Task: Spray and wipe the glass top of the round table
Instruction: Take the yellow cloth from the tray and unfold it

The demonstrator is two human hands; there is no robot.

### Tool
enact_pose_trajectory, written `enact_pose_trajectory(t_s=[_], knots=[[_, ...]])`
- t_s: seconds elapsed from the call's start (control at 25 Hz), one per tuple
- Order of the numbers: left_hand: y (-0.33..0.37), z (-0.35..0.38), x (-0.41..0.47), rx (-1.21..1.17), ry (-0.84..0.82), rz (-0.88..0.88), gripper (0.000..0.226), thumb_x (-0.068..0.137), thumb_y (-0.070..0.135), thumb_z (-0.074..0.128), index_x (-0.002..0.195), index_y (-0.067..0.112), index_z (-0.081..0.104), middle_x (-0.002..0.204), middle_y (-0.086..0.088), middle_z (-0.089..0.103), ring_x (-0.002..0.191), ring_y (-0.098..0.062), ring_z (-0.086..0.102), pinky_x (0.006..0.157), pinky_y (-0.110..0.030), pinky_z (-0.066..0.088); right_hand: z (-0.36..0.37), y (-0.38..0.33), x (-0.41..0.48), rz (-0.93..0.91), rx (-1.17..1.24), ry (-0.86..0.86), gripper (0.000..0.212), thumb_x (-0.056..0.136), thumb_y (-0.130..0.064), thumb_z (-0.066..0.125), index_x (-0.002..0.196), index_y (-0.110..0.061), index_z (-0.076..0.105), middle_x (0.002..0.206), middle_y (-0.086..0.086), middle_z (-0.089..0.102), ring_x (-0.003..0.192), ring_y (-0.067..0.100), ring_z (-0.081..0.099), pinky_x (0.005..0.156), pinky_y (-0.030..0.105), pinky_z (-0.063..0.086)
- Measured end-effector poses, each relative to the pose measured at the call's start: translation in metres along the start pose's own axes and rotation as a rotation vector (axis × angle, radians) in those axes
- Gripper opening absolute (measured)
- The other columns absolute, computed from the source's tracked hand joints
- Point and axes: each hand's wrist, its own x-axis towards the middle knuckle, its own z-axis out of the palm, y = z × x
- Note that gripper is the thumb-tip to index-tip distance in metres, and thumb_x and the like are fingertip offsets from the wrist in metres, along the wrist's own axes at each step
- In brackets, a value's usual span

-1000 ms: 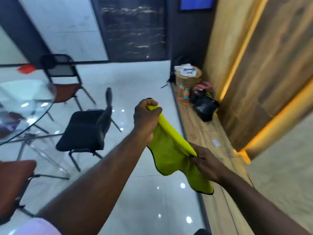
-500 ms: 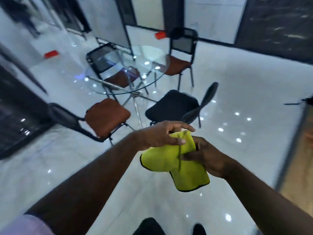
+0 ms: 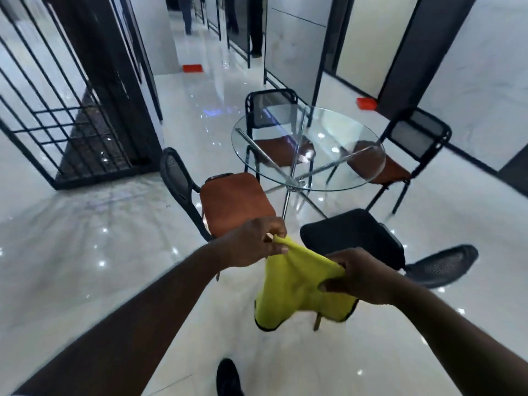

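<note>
A yellow-green cloth (image 3: 294, 290) with a dark edge hangs between my hands, low in the middle of the view. My left hand (image 3: 251, 244) pinches its upper left corner. My right hand (image 3: 363, 275) grips its right side. The round table with a clear glass top (image 3: 308, 147) on crossed chrome legs stands ahead and slightly right, beyond the chairs and apart from my hands. No spray bottle is in view.
Three chairs with brown seats (image 3: 234, 201) ring the table, and a black chair (image 3: 357, 235) lies tipped between me and it. A black metal grille (image 3: 57, 115) stands at left. Red blocks (image 3: 366, 103) sit on the glossy floor. People stand far down the corridor.
My view has swung from the wooden wall round to the table, which now sits nearer the centre. Both hands kept hold of the cloth and have spread it apart again.
</note>
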Motion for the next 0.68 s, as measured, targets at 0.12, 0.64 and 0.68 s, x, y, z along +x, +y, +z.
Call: enact_pose_trajectory(t_s=[0.12, 0.64, 0.68], knots=[[-0.04, -0.046, 0.015, -0.26, 0.088, -0.11, 0.022, 0.086, 0.01, 0.081, 0.086, 0.021, 0.062, 0.083, -0.012, 0.064, 0.083, -0.015, 0.059, 0.077, -0.035, 0.052, -0.01, -0.041, 0.071, -0.04, -0.118, -0.045, 0.04, 0.089, -0.055, 0.08, 0.125, -0.044, 0.066, 0.102, -0.015, 0.077, 0.089, 0.007, 0.074, 0.077, 0.032, 0.064], [-0.082, -0.205, 0.109, 0.141, -0.138, 0.069, 0.016, 0.064, 0.034, 0.071, 0.069, 0.045, 0.06, 0.091, 0.01, 0.076, 0.078, -0.021, 0.072, 0.065, -0.049, 0.062, -0.018, -0.015, 0.242, -0.013, -0.02, 0.026, 0.023, 0.101, -0.02, 0.075, 0.123, -0.02, 0.078, 0.112, -0.005, 0.077, 0.097, 0.01, 0.072, 0.084, 0.016, 0.055], [-0.084, -0.209, 0.119, 0.161, -0.171, 0.064, 0.015, 0.065, 0.033, 0.071, 0.077, 0.042, 0.069, 0.094, 0.01, 0.077, 0.08, -0.02, 0.073, 0.067, -0.049, 0.063, -0.013, -0.006, 0.258, -0.023, -0.006, 0.058, 0.027, 0.1, -0.018, 0.076, 0.127, -0.018, 0.077, 0.121, -0.001, 0.075, 0.103, 0.015, 0.071, 0.083, 0.011, 0.052]])
